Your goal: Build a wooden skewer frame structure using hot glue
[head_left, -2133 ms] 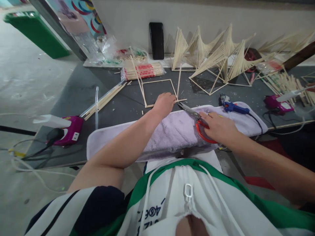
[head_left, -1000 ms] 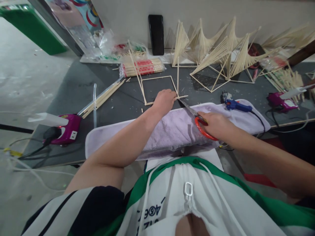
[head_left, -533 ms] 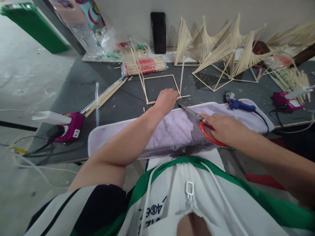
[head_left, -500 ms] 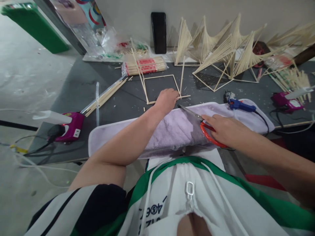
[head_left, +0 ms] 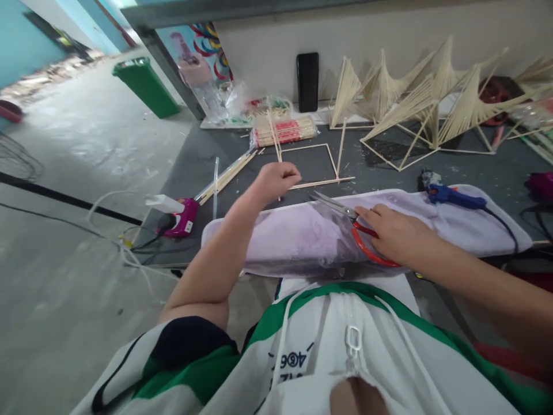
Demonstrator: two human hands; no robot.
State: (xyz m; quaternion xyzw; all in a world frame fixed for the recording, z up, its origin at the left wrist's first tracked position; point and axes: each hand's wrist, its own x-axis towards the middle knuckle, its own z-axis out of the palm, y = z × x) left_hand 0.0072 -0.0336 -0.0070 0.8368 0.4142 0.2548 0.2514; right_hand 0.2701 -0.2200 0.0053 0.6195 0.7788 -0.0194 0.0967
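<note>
My left hand (head_left: 275, 181) is closed over the near left corner of a rectangular frame of thin wooden sticks (head_left: 307, 148). Its fingertips are pinched together, and whatever lies between them is hidden. Sticks rise from the frame's left side, and a single upright stick (head_left: 341, 147) stands at its near right corner. The near stick runs past that corner to the right. In my right hand (head_left: 395, 230) is a pair of red-handled scissors (head_left: 334, 204), blades slightly apart and pointing left above a lilac towel (head_left: 276, 245).
A blue glue gun (head_left: 458, 196) rests on the towel. Behind stand finished stick structures (head_left: 401, 95) and a black phone (head_left: 307, 83). Packed sticks (head_left: 287, 131), loose sticks (head_left: 228, 178) and a purple power socket (head_left: 185, 218) lie on the left. A green bin (head_left: 147, 86) stands beyond.
My left hand has moved from the frame's near right corner to its near left corner. The scissors stay in my right hand. The view has swung left.
</note>
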